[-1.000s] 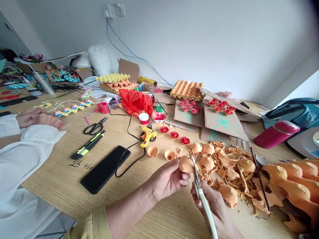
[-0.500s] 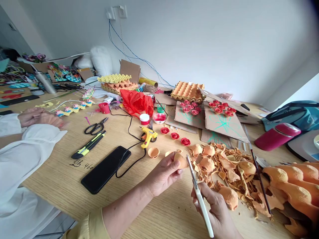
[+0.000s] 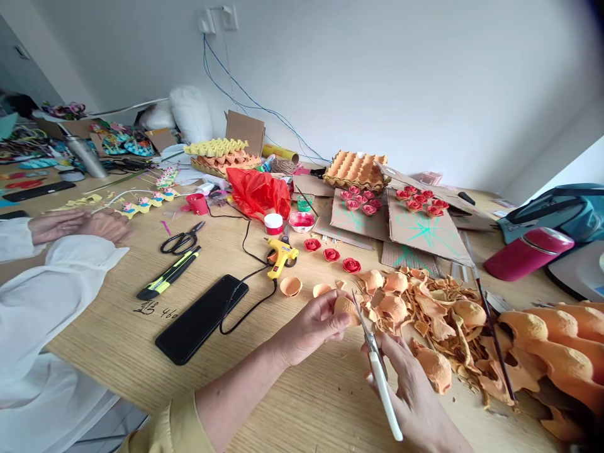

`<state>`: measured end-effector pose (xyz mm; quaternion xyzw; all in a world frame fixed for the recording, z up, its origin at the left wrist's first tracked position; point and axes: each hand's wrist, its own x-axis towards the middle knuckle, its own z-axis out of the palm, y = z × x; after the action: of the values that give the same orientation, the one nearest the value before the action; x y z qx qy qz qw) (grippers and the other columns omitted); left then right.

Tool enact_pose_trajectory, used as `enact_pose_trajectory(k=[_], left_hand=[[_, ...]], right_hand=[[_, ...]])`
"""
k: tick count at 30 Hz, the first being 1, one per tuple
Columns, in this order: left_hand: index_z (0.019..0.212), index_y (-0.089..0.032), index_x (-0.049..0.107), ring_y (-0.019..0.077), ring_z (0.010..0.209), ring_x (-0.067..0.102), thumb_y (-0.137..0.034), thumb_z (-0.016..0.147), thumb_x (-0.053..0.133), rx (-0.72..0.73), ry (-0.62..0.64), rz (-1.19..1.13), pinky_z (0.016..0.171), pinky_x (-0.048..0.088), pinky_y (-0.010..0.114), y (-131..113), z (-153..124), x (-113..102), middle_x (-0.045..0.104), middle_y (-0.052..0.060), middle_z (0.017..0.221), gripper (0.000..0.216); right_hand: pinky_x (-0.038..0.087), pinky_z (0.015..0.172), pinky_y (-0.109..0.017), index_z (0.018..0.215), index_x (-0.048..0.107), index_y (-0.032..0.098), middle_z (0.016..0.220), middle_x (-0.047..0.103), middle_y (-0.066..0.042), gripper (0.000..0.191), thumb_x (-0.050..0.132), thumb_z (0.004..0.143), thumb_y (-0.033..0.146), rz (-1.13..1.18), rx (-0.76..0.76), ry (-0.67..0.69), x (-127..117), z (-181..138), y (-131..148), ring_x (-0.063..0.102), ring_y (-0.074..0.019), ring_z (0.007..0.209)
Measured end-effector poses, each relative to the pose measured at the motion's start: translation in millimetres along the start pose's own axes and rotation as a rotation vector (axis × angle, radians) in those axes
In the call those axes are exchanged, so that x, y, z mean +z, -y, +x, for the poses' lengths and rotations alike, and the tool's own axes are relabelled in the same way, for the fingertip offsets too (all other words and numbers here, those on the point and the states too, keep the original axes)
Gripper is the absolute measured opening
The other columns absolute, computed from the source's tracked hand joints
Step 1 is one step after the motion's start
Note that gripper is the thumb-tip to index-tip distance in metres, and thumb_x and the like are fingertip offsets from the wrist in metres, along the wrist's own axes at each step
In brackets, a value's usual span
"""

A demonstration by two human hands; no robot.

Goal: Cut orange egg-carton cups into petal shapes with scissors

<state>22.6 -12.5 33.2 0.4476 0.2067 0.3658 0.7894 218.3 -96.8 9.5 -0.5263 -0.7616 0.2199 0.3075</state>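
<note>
At the far left of the table [image 3: 113, 358], a co-worker's hands [image 3: 106, 225] rest beside a painted strip [image 3: 151, 201] of egg carton, below white sleeves [image 3: 70, 270]. Next come black scissors [image 3: 182, 240] and a yellow-and-black cutter [image 3: 168, 274], whose small print is too blurred to read. Between cutter and phone [image 3: 201, 321], handwriting [image 3: 155, 309] marks the wood: a scrawl I cannot make out, then what reads as "460". A red bag [image 3: 259, 192] sits farther back. The glue gun [image 3: 282, 257] bears a label too small to read; a black cord crosses the phone. Nearby stand a white-lidded red jar [image 3: 273, 225], a tub [image 3: 301, 221] of red paint and an orange shell [image 3: 290, 287]. The left hand [image 3: 321, 324] pinches a carton cup [image 3: 346, 308] between its fingers, above the table and in front of three red roses [image 3: 331, 255]. White scissors [image 3: 384, 393] are gripped in the fingers of the right hand [image 3: 406, 371], blades at the cup's right edge; whether they touch it I cannot tell. Behind, cardboard [image 3: 425, 234] with green strokes carries more roses. Rightward lie scraps [image 3: 438, 314], a brush [image 3: 493, 336], a pink flask [image 3: 528, 255] and an orange carton [image 3: 557, 352].
</note>
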Motion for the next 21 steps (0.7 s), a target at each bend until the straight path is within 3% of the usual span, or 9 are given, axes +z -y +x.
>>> enact_pose_trajectory(k=[4, 8, 15, 21], left_hand=[[0.107, -0.018, 0.064, 0.0080, 0.065, 0.037, -0.044, 0.080, 0.076, 0.025, 0.019, 0.122, 0.061, 0.029, 0.023, -8.0, -2.9, 2.0, 0.055, 0.000, 0.088, 0.040], [0.099, -0.016, 0.065, 0.0112, 0.077, 0.047, -0.041, 0.080, 0.076, 0.025, 0.072, 0.174, 0.070, 0.035, 0.022, -17.6, -5.6, 5.2, 0.056, 0.001, 0.089, 0.033], [0.107, -0.018, 0.066, 0.0115, 0.080, 0.048, -0.037, 0.085, 0.073, -0.007, 0.135, 0.228, 0.073, 0.037, 0.022, -20.3, -6.8, 2.9, 0.055, 0.001, 0.092, 0.030], [0.113, -0.019, 0.067, 0.0124, 0.082, 0.050, -0.033, 0.085, 0.073, -0.028, 0.117, 0.257, 0.077, 0.040, 0.022, -23.2, -8.8, 2.1, 0.056, 0.002, 0.094, 0.032]], right_hand=[[0.043, 0.073, -0.037, 0.085, 0.044, 0.023, 0.081, 0.054, -0.002, 0.017, 0.050, 0.096, 0.034, -0.078, -0.070, -0.002, -2.9, 1.7, 1.8, 0.051, -0.0203, 0.076], [0.039, 0.072, -0.037, 0.084, 0.040, 0.024, 0.077, 0.049, 0.001, 0.018, 0.053, 0.095, 0.030, -0.137, -0.140, -0.030, -5.7, 2.2, 1.6, 0.046, -0.0187, 0.071], [0.038, 0.076, -0.040, 0.086, 0.037, 0.024, 0.080, 0.048, 0.002, 0.025, 0.061, 0.086, 0.025, -0.206, -0.167, -0.027, -7.0, 2.9, 2.9, 0.045, -0.0189, 0.071], [0.037, 0.072, -0.038, 0.083, 0.035, 0.025, 0.076, 0.047, 0.002, 0.026, 0.060, 0.087, 0.025, -0.205, -0.165, -0.018, -6.0, 0.5, 4.8, 0.044, -0.0189, 0.070]])
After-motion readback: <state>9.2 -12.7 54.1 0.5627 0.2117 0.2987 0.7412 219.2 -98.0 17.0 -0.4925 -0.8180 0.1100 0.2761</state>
